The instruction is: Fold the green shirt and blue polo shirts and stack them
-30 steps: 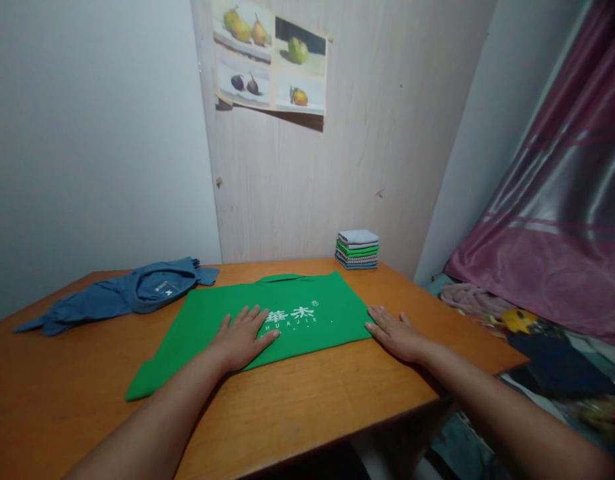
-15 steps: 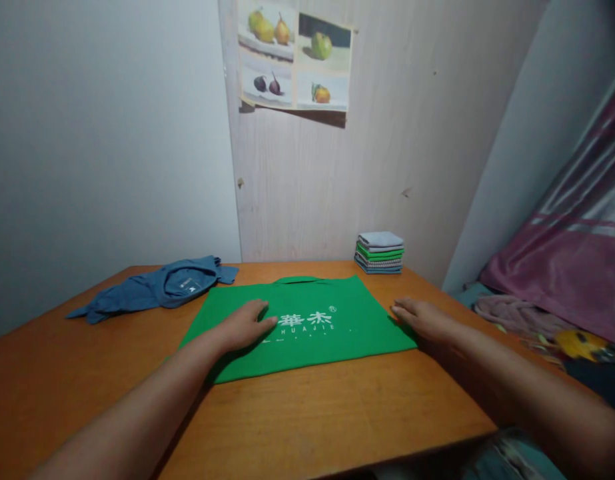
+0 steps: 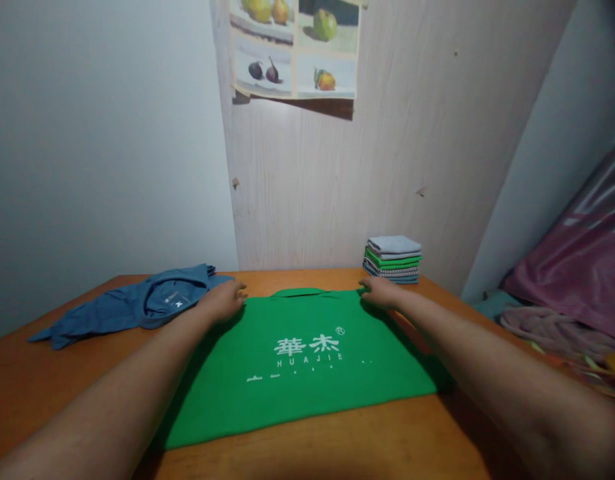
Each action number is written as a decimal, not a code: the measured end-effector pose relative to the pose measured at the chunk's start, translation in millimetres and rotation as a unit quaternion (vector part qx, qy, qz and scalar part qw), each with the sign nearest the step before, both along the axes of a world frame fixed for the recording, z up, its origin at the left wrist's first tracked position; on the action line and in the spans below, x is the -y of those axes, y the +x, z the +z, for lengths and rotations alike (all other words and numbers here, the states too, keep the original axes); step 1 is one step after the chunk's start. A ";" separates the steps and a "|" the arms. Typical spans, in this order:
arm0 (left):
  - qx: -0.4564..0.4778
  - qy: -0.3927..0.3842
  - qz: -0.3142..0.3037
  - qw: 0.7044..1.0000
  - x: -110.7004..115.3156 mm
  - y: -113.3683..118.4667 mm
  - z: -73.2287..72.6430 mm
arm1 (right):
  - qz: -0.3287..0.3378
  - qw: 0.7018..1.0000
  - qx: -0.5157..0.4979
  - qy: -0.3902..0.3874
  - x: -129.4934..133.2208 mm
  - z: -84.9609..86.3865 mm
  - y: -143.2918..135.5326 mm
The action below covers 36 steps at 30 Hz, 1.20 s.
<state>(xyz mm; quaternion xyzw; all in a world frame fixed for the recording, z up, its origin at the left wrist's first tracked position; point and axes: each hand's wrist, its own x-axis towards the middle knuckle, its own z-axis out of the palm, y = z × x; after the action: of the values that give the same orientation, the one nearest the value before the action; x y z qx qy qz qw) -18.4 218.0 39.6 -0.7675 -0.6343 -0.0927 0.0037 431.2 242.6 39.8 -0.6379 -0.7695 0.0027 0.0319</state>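
Observation:
A green T-shirt (image 3: 307, 393) lies flat, with its sides folded in. White characters and the word HUAJIE are printed on it, and its collar shows at the far edge. My left hand (image 3: 224, 300) is at the shirt's far left corner, thumb and fingers a little apart. At the far right corner is my right hand (image 3: 380, 293), fingers stretched toward the shirt's edge and slightly apart. The cloth under both hands still lies on the table. Part of the shirt's left side is hidden by my left forearm.
A blue T-shirt (image 3: 112, 310) lies loosely on the left of the wooden table (image 3: 287, 460). Near the back right edge stands a stack of folded clothes (image 3: 393, 260). Fruit pictures (image 3: 324, 73) hang on the wall. Pink fabric (image 3: 562, 273) is piled at the right.
Both hands have moved away from me, from the shirt's middle and right edge to its far corners. The view has shifted closer, and the shirt looks larger.

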 end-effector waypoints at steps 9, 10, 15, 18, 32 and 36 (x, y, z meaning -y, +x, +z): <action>0.020 -0.089 -0.032 0.995 -27.6 11.9 -11.2 | 0.052 0.993 0.010 -0.109 -36.0 -2.8 -35.7; 0.020 -0.095 -0.031 0.995 -29.8 11.8 -10.6 | 0.053 0.991 0.011 -0.120 -37.6 -1.5 -36.8; 0.015 -0.131 -0.012 0.991 -36.4 14.2 -4.3 | 0.055 0.984 0.012 -0.170 -41.8 4.6 -42.1; 0.012 -0.149 -0.005 0.989 -35.4 18.0 -1.7 | 0.061 0.981 0.013 -0.186 -42.0 5.4 -44.2; -0.036 -0.043 0.002 0.998 1.5 23.0 14.5 | 0.054 0.997 0.056 -0.031 0.8 21.6 -42.5; -0.065 0.035 -0.038 0.997 31.2 18.7 25.0 | 0.046 0.996 0.062 0.035 31.6 29.6 -38.7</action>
<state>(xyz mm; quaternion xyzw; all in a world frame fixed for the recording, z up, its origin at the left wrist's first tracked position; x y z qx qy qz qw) 0.4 186.8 64.7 -0.7947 -0.5996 -0.0652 0.0682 392.5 211.1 69.4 -0.5991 -0.7982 -0.0622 0.0058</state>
